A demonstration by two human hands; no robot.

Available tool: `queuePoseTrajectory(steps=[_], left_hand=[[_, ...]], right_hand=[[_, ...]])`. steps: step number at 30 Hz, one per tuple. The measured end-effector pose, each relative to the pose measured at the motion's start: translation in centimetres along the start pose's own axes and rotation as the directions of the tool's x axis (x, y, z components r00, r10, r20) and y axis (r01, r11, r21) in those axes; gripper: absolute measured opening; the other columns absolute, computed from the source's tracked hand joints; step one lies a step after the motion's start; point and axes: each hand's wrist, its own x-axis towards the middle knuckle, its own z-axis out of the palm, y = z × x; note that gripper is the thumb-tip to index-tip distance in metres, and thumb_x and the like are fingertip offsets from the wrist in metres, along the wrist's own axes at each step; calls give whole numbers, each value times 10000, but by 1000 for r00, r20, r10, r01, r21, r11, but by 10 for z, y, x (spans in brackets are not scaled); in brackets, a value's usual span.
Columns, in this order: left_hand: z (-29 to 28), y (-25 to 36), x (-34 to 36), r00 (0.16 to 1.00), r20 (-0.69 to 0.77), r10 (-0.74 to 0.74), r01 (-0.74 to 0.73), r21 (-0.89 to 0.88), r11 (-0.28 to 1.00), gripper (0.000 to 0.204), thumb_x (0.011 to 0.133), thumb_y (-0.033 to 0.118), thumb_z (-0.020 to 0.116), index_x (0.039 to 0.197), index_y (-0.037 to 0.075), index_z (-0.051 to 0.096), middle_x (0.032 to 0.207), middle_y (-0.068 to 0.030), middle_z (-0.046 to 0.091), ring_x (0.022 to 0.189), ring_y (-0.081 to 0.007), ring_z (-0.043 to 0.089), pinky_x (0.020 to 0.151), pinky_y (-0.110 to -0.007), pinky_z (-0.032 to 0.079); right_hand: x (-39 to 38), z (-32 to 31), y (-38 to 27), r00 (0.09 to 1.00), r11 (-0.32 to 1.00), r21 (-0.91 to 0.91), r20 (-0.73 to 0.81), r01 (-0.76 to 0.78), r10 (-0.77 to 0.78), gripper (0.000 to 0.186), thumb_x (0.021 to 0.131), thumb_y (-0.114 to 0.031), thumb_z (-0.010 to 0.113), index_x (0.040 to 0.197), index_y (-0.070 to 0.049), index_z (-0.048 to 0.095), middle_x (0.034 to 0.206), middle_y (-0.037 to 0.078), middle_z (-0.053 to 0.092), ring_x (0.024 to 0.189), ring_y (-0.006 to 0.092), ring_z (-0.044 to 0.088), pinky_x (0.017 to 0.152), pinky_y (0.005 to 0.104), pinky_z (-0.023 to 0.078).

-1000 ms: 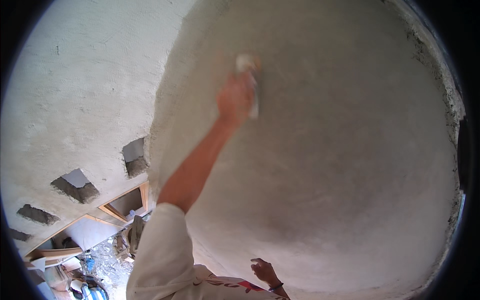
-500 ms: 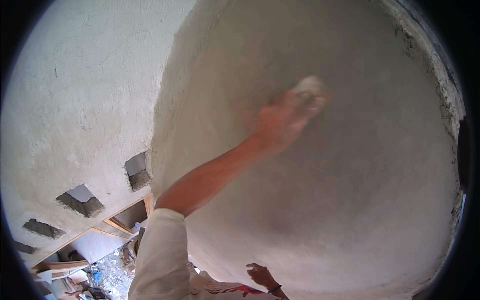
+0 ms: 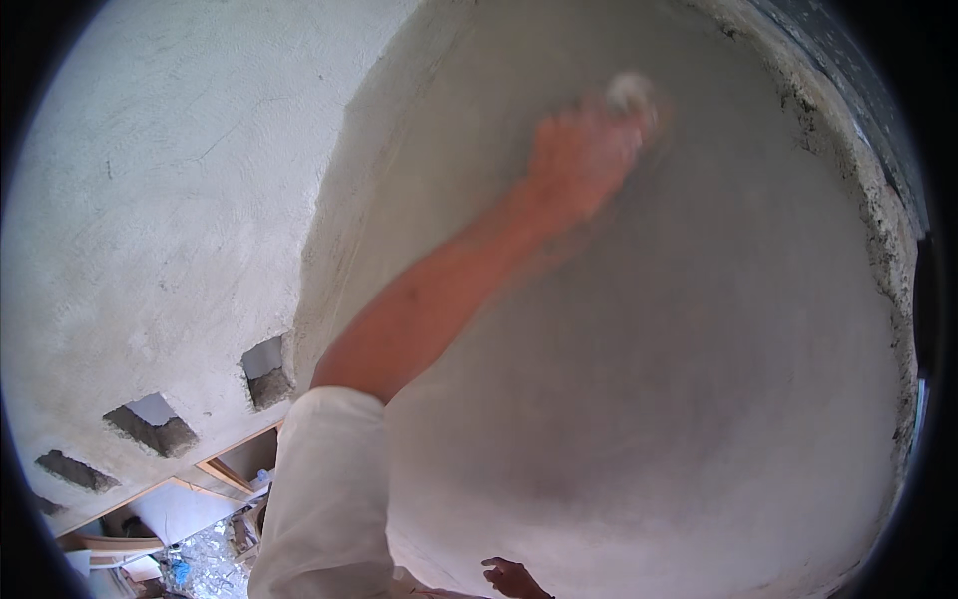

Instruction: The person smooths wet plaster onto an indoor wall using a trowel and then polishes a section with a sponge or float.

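My left hand (image 3: 582, 150) reaches up across the grey plastered wall (image 3: 639, 329), its forearm coming from the lower left in a pale sleeve. The fingers are closed round a pale, rounded pad (image 3: 631, 92), held against or very near the plaster. Motion blurs both, so what the pad is made of does not show. Low at the bottom edge, my right hand (image 3: 511, 577) hangs in front of the wall, fingers loosely apart and slightly bent, with nothing visible in them.
A lighter, rough wall (image 3: 190, 180) meets the grey plaster on the left, with several square holes (image 3: 152, 424) along its lower part. Below lie wooden frames (image 3: 225, 474) and a littered floor (image 3: 205, 559). A rough, broken plaster edge (image 3: 878, 230) runs down the right.
My left hand has moved upward along the wall with the pad. The right hand sits lower in the picture, and the view has shifted slightly.
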Motion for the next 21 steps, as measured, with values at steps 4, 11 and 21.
queuePoseTrajectory(steps=[4,11,21], left_hand=[[-19,-84,59,966,-172,-194,178,-101,979,366,954,338,475,1291,226,565,987,-180,661,941,-352,638,808,-490,505],[32,-39,-50,1000,-3,14,-14,-92,996,372,942,293,502,1310,261,551,1026,-156,633,895,-342,643,812,-484,503],[-3,-123,41,943,-161,-290,281,-76,957,353,949,320,500,1263,173,565,1207,-139,627,997,-370,627,875,-487,486]], right_hand=[[17,-28,-34,973,963,143,-2,-227,230,303,915,-259,593,1167,-93,614,750,118,680,712,240,692,675,358,555],[-14,7,14,989,989,35,11,-146,146,346,915,-327,606,1198,-127,612,794,115,688,714,232,656,668,375,538],[13,-37,-31,955,957,5,-60,-289,289,342,905,-302,597,1191,-115,615,846,136,696,775,255,699,739,354,561]])
